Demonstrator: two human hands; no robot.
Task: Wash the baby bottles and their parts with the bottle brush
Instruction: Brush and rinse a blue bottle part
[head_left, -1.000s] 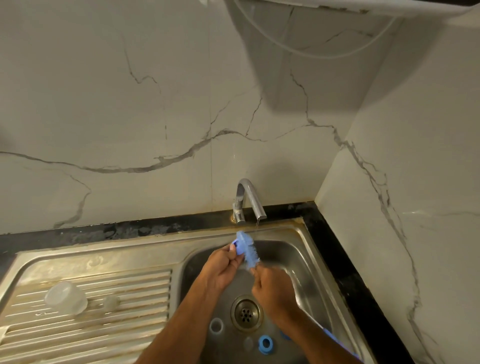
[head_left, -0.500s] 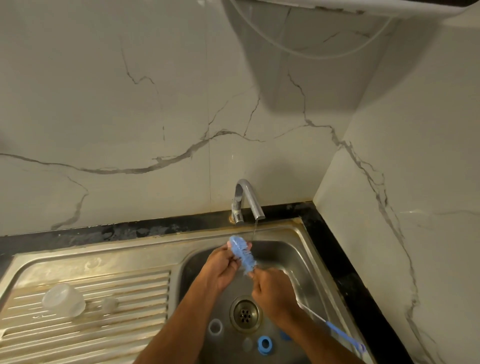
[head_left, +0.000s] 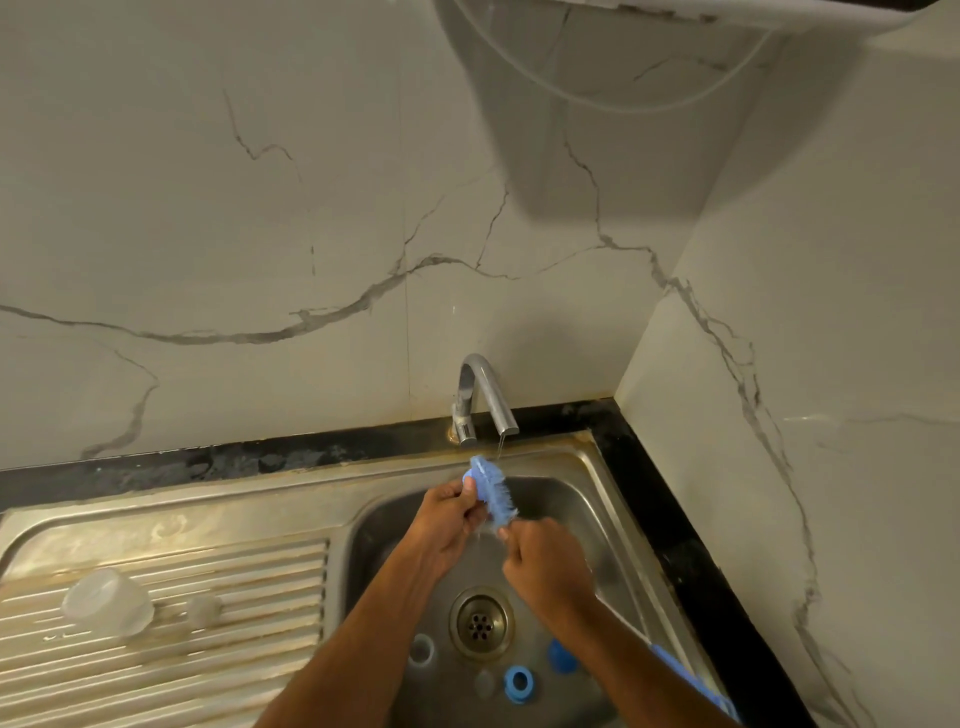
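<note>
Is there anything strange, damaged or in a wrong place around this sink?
Nothing is spilled or broken. The brown staining along the sink rim and across the drainboard stands out; it may be rust. Small bottle parts lie loose near the drain, among them a blue ring, which suits washing.

Corner of two grey-veined marble walls above a black surface; inset steel sink with ribbed drainboard, chrome tap; dim warm light.

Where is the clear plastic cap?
In the head view, the clear cap sits on the ribbed draining board, left of the sink basin.
</note>
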